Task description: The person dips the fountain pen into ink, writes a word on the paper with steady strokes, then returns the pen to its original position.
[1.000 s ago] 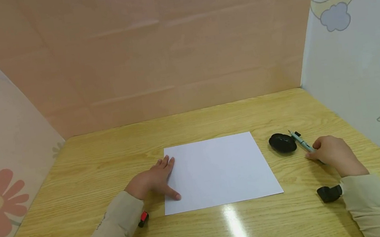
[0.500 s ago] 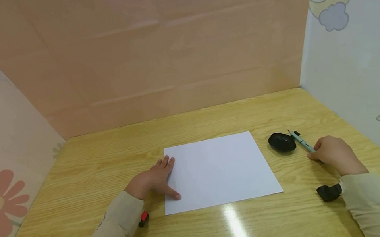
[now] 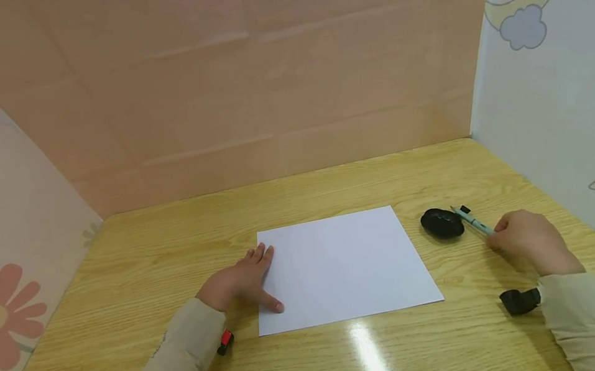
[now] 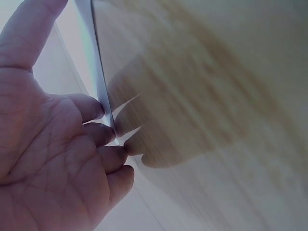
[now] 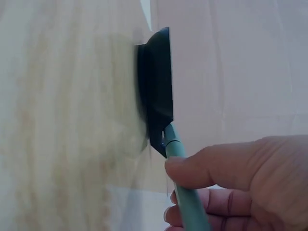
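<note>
A white sheet of paper [image 3: 348, 269] lies on the wooden table in the head view. My left hand [image 3: 242, 280] rests on its left edge with the fingers spread. In the left wrist view, the fingertips of my left hand [image 4: 62, 139] are right at the paper's edge. To the right of the sheet, my right hand [image 3: 527, 240] pinches a slim pale green pen [image 3: 474, 220], its pointed end facing away from me. The right wrist view shows the thumb on the barrel of the pen [image 5: 175, 149] and the other fingers curled behind it.
A glossy black rounded object [image 3: 442, 224] sits between the paper and the pen. A small black piece [image 3: 465, 209] is beside the pen's tip. Fabric walls enclose the wooden table [image 3: 179, 226] at the back and both sides.
My right hand has shifted slightly to the right and looks blurred now. The left hand and the paper stay in place.
</note>
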A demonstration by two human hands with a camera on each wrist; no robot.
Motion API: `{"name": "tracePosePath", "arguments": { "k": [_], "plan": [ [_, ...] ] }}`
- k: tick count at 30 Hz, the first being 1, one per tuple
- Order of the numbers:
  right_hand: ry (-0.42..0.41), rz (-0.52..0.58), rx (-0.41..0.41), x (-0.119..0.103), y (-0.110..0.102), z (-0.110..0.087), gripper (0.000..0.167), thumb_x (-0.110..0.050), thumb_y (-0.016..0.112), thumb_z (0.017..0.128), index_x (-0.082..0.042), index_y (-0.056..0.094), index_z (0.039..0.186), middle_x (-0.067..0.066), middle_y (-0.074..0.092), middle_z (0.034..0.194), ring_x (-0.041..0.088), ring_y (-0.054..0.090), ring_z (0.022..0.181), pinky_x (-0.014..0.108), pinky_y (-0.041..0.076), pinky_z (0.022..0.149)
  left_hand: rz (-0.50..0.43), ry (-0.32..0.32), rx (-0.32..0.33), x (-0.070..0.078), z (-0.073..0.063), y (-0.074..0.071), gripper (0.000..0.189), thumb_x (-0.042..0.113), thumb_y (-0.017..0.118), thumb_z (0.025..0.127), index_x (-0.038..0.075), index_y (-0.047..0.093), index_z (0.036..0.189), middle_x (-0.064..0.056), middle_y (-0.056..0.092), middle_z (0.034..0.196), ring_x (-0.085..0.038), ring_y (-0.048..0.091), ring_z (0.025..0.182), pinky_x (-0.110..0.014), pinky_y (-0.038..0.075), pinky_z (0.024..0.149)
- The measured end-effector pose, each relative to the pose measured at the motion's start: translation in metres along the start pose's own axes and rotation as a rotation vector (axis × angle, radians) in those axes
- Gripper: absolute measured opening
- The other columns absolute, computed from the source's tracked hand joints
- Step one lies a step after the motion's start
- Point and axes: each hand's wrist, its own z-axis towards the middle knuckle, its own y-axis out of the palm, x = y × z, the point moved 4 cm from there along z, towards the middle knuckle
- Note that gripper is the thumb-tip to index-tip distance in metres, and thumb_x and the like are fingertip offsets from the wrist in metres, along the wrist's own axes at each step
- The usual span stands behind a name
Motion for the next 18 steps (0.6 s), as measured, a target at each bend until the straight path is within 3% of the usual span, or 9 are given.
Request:
{"name": "tracePosePath", "arguments": {
  "k": [4,18],
  "plan": [
    [-0.002,0.014,0.024,0.0,-0.007,0.0,0.038,-0.028,0.061,0.083,0.008,0.06,0.094,0.027,0.06,0.093,0.039,0.056,0.08,0.043,0.044,0.062,0.005,0.004,-0.003,-0.001,0.002,0.0,0.117,0.049,0.078,0.067,0.005,0.007,0.149,-0.015,-0.002,0.156,-0.034,-0.001,0.142,-0.052,0.012,0.112],
    [-0.013,0.076,0.187,-0.007,-0.015,-0.008,0.036,-0.03,0.06,0.086,0.005,0.062,0.092,0.02,0.063,0.086,0.026,0.054,0.07,0.031,0.039,0.054,0.007,-0.015,0.002,-0.005,0.006,0.004,0.119,0.049,0.079,0.065,0.008,0.008,0.15,-0.013,0.0,0.156,-0.034,-0.001,0.142,-0.053,0.012,0.112]
  ]
}}
